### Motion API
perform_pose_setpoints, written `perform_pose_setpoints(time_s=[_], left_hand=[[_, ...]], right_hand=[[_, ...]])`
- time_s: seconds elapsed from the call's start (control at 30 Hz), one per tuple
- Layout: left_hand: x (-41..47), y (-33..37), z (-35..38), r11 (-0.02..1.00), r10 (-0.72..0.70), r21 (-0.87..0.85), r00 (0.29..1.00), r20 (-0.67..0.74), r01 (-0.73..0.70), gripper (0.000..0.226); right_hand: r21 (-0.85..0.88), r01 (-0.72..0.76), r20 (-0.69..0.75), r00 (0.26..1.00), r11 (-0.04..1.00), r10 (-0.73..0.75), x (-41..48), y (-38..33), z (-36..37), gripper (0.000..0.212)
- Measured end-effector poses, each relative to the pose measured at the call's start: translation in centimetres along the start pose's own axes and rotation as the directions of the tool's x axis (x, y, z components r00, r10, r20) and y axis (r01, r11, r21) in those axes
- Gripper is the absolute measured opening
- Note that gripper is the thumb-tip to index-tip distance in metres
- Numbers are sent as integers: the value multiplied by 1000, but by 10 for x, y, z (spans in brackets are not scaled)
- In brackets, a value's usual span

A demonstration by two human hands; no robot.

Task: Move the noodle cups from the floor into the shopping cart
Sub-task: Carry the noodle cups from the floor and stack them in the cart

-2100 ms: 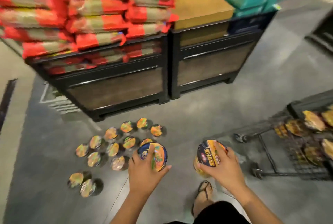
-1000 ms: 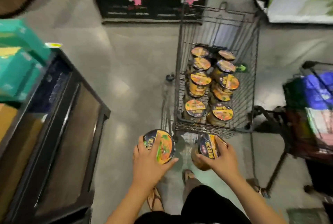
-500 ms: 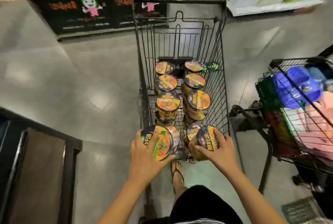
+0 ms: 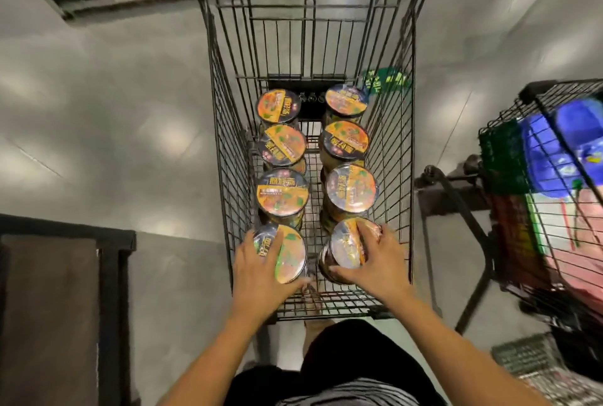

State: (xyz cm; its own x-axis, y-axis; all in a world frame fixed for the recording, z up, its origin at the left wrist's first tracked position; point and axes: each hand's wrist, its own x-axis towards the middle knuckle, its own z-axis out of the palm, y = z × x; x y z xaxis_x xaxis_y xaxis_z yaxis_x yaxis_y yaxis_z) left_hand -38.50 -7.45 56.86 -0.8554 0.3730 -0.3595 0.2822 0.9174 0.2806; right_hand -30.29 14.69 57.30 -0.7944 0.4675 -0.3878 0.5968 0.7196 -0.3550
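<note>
Carried over from the floor pile, both cups now look lowered into the near end of the black wire shopping cart (image 4: 393, 157), not released. The left hand (image 4: 257, 270) grips 1 round orange-lidded noodle cup (image 4: 290, 255) and the right hand (image 4: 375, 262) grips a 2nd noodle cup (image 4: 347, 247). 6 more cups (image 4: 282, 190) fill 2 rows ahead; a second loaded cart (image 4: 554, 183) sits right and a dark display stand (image 4: 62, 291) left, neither blocking.

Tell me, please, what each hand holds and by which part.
The left hand grips a noodle cup, fingers spread over its lid and rim; the right hand holds a second noodle cup likewise.
</note>
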Motion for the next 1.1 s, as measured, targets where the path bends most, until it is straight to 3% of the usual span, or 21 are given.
perform_pose_setpoints(time_s=[0.3, 0.6, 0.7, 0.9, 1.0, 1.1], left_hand=[[5, -4, 13, 998, 24, 48, 998, 65, -27, 114], [0, -6, -5, 985, 109, 127, 990, 94, -121, 101], [4, -10, -13, 964, 198, 163, 976, 90, -210, 94], [11, -15, -33, 835, 436, 292, 884, 168, -467, 84], [6, -17, -45, 707, 544, 330, 779, 310, -625, 73], [-2, -22, -53, 605, 633, 314, 681, 367, -732, 70]], right_hand=[[-57, 46, -12, 999, 997, -47, 5, 3, 16, 117], [-121, 2, 4, 1000, 993, -1, -5, -2, 10, 130], [-102, -60, -9, 998, 993, 60, -16, -6, 9, 127], [-13, -326, -75, 943, 945, 324, -64, -28, 17, 119], [25, -494, -113, 862, 869, 494, -108, -43, 33, 98], [101, -659, -36, 746, 745, 665, -156, -58, 68, 94]])
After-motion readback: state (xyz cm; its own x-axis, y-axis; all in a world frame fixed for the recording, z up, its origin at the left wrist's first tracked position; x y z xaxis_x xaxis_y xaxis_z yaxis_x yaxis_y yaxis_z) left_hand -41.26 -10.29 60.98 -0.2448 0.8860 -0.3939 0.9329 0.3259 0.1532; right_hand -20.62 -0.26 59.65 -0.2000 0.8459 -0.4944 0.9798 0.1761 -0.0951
